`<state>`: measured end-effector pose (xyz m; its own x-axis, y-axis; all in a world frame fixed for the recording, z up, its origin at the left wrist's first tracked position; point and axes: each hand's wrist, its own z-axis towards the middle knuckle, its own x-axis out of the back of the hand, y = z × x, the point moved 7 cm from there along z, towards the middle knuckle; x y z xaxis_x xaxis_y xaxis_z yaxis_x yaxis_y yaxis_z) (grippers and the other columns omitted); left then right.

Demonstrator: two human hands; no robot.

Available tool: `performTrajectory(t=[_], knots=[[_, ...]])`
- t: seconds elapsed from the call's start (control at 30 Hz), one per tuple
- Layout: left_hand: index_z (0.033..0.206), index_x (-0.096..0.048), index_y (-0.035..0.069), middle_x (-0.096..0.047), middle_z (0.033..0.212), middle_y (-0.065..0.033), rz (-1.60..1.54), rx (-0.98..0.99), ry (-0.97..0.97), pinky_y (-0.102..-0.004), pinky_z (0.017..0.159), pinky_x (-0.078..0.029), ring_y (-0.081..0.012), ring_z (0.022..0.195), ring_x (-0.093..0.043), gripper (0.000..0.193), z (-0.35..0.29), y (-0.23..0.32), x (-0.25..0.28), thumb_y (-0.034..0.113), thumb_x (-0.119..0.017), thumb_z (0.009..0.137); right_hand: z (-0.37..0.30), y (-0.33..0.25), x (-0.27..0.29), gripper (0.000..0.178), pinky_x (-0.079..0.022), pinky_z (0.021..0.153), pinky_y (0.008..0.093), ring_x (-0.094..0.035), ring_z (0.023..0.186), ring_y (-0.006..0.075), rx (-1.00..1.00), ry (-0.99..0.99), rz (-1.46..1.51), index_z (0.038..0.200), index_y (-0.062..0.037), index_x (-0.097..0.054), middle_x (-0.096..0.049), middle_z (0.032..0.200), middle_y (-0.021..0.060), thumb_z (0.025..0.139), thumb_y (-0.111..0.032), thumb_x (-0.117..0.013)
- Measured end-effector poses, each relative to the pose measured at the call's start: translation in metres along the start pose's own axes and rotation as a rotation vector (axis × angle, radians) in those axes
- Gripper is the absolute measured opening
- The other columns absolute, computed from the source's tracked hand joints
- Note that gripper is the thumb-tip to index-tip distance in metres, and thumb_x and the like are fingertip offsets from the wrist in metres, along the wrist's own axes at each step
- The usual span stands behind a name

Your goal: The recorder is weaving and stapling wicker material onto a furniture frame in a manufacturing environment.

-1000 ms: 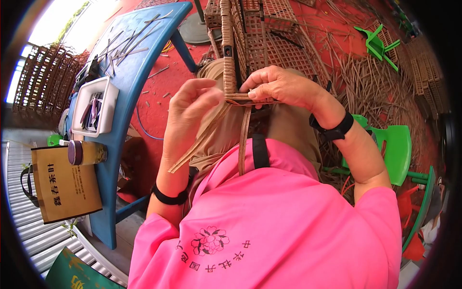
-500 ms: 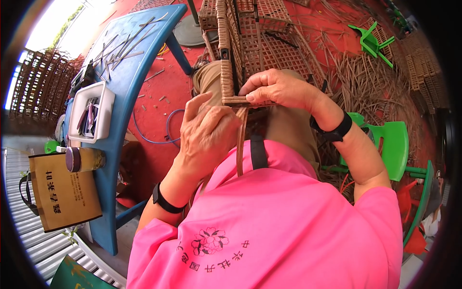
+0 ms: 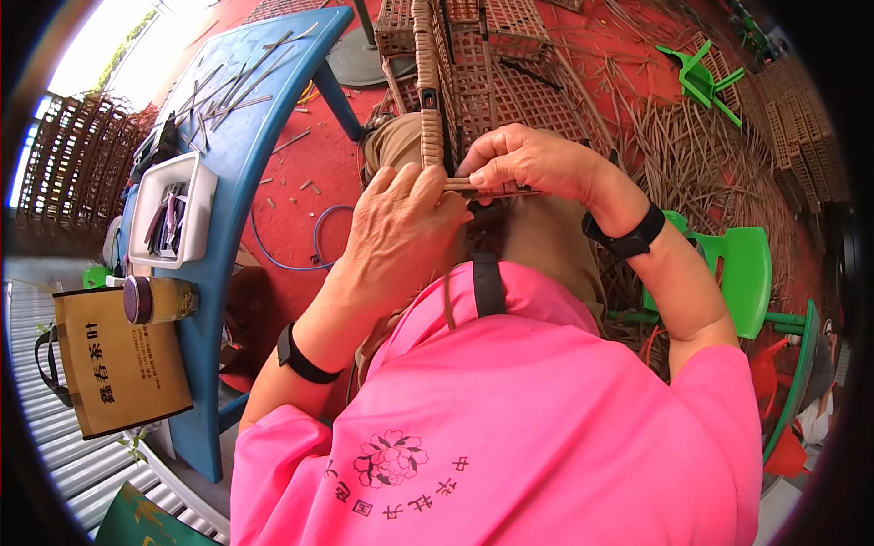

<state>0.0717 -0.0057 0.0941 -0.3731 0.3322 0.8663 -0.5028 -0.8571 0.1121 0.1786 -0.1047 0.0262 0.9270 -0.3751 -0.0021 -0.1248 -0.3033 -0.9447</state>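
A brown woven wicker basket (image 3: 425, 55) stands upright between my knees, its wrapped rim and near corner toward me. My left hand (image 3: 401, 232) is closed at that corner, its fingers curled beside the rim. A flat brown rattan strip (image 3: 449, 305) runs down from under this hand onto the pink shirt; the grip itself is hidden by the fingers. My right hand (image 3: 542, 168) pinches the basket's short near edge between thumb and fingers, just right of the left hand.
On the left, a blue table (image 3: 250, 118) carries loose strips, a white tray (image 3: 211, 196) of tools and a lidded jar (image 3: 173, 300). A tan bag (image 3: 123, 364) stands beside it. Cut strips (image 3: 701, 173) heap on the red floor near green chairs (image 3: 742, 282).
My left hand has moved up and slightly right onto the basket's corner, closing around the strip. My right hand stays pinched on the edge, shifted only a little.
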Motion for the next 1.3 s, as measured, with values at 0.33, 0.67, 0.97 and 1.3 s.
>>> performTrajectory(t=[0.33,0.67,0.97,1.3], knots=[[0.070,-0.060,0.009,-0.044,0.075,-0.0003,-0.044,-0.383,0.053,-0.0324,0.071,-0.038,-0.0154,0.074,-0.050,0.011,0.002,0.022,-0.002,0.012,-0.070,0.068,0.001,-0.002,0.014,0.032,-0.049,0.077,0.0270,-0.062,0.083,0.0125,0.197,0.300,-0.113,0.107,0.0052,-0.066,-0.068,0.088,0.0076,0.091,-0.021,-0.059],[0.068,-0.071,0.017,-0.048,0.069,0.0009,-0.322,-0.020,-0.048,-0.0362,0.075,-0.037,-0.0214,0.079,-0.051,0.012,0.047,-0.048,-0.016,0.027,-0.072,0.073,-0.010,-0.009,0.015,0.026,-0.050,0.076,0.0251,-0.062,0.083,0.0109,0.247,0.421,-0.057,0.109,0.0035,-0.065,-0.069,0.093,0.0068,0.088,-0.010,-0.060],[0.074,-0.072,0.014,-0.049,0.077,-0.0038,-0.308,-0.131,-0.101,-0.0366,0.077,-0.034,-0.0227,0.085,-0.048,0.016,0.054,-0.054,-0.023,0.029,-0.070,0.078,-0.067,-0.041,-0.023,0.014,-0.051,0.072,0.0314,-0.065,0.083,0.0233,0.726,0.944,-0.773,0.095,-0.0057,-0.067,-0.064,0.091,0.0102,0.082,-0.009,-0.069],[0.072,-0.072,0.014,-0.055,0.089,-0.0010,-0.331,-0.250,-0.022,-0.0367,0.083,-0.033,-0.0209,0.093,-0.048,0.015,0.057,-0.052,-0.020,0.028,-0.069,0.076,-0.054,-0.041,-0.037,0.017,-0.046,0.074,0.0376,-0.059,0.080,0.0257,0.588,0.965,-0.981,0.087,-0.0096,-0.067,-0.059,0.085,0.0051,0.076,-0.017,-0.077]])
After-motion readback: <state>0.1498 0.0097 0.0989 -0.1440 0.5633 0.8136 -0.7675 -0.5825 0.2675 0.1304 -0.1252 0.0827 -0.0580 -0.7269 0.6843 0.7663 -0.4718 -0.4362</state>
